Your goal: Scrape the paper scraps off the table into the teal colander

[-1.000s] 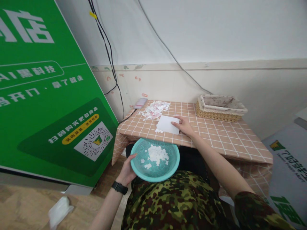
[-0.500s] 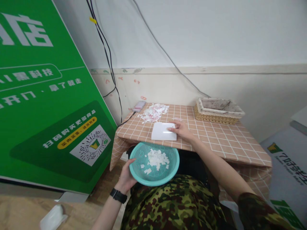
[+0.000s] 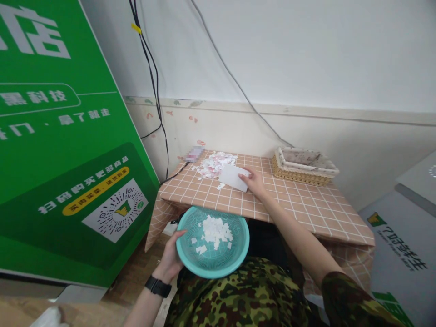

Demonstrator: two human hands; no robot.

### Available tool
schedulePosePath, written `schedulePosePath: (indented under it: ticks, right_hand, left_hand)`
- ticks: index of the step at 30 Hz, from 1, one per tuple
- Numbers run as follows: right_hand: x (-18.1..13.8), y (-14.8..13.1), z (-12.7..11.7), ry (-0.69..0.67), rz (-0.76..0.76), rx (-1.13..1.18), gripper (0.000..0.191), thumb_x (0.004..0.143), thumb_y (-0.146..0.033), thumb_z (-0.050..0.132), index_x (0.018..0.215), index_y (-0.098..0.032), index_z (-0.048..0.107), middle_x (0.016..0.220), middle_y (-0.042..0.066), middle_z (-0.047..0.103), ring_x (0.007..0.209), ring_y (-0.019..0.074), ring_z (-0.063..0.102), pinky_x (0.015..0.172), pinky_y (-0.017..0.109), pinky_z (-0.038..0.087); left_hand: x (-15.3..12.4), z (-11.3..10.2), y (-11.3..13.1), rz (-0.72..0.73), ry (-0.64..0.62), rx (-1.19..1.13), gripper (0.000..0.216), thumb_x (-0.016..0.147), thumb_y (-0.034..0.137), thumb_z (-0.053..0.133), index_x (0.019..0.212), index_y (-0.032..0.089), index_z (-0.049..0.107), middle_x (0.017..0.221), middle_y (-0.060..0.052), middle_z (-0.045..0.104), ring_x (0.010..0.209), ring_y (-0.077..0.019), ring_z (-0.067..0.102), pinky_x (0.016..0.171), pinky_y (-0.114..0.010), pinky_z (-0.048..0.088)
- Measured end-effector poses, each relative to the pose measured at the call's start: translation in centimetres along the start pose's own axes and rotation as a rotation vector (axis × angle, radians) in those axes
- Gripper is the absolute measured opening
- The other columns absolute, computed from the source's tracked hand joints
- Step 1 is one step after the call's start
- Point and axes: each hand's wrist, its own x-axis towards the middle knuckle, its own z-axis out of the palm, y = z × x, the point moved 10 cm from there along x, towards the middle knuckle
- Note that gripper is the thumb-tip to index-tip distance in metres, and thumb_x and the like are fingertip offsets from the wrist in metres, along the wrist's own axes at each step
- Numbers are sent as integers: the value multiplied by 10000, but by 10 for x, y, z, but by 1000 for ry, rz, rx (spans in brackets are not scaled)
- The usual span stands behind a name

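Observation:
My left hand point(image 3: 172, 254) grips the left rim of a turquoise plastic mesh basket point(image 3: 241, 259), which I hold just below the table's front edge. A heap of small white paper pieces point(image 3: 216, 230) lies in the basket, with a few loose bits around it. Over the table, my right hand point(image 3: 252, 180) is closed on the right side of a flat white plastic scraper point(image 3: 233, 177), tilted a little. Just beyond its upper left side spreads a pile of white and pinkish paper scraps point(image 3: 214, 163), and small bits point(image 3: 221, 185) lie by its lower edge.
A cloth-lined wicker basket point(image 3: 303, 175) stands at the table's back right, on a brown checked tablecloth point(image 3: 289, 200). A blurred-out device with a cable point(image 3: 195, 154) lies at the back left corner. A green cabinet point(image 3: 68, 172) rises on the left, a grey one point(image 3: 405, 236) on the right.
My right hand has moved the scraper away from the table's front edge towards the scrap pile and turned it. Small bits now show beside it. My left hand still holds the turquoise basket.

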Motion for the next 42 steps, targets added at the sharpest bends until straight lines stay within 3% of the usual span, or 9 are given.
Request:
schedulePosePath:
  ticks: [5,11,17,27,32,37,42]
  right_hand:
    - [0,4,17,-101,53,94,520,703,-473,626,1131,-180,583,802,62,671,591,161,586,477,257,461]
    - [-8,18,9,-66,140,254,610,678,-504,650,1179,-176,532,843,69,679,605,163,608,488,261,479]
    - [-17,3,21,-212,81,177,554,664,-498,668,1119,-192,592,874,67,677,635,165,610,487,253,476]
    - [-5,11,2,-39,66,169,539,697,-470,641,1131,-158,573,736,47,647,563,141,562,453,232,428]
    - [-9,7,10,-119,68,160,531,697,-481,637,1132,-181,580,775,54,655,541,133,550,422,223,410]
    - [-7,10,2,-39,88,134,546,700,-482,632,1136,-158,576,733,54,648,550,141,556,445,234,429]
    - [-9,6,14,-150,72,150,544,689,-491,643,1132,-180,586,812,64,665,589,155,584,456,242,450]
  left_hand:
    - [0,-2,2,30,14,5,230,729,216,624,931,114,665,835,-104,729,748,-246,674,771,-398,511]
    - [-2,0,-2,-13,9,-15,241,732,218,605,938,110,667,844,-114,728,771,-261,673,769,-407,510]
    - [-2,-5,-1,5,62,-13,241,717,199,610,933,103,660,819,-114,730,756,-257,675,754,-395,515]
    - [-2,-7,-2,0,50,-30,197,717,190,614,893,117,665,816,-100,728,734,-240,674,737,-382,520]
    - [-1,-7,-2,6,36,-6,211,727,204,615,908,107,661,811,-102,728,755,-248,676,745,-385,519]
    - [-1,-6,-2,16,25,18,215,735,213,605,914,108,663,807,-106,728,767,-259,675,752,-404,519]
    - [0,-9,-3,8,32,25,231,731,221,609,923,105,667,806,-115,727,775,-270,675,757,-418,518]
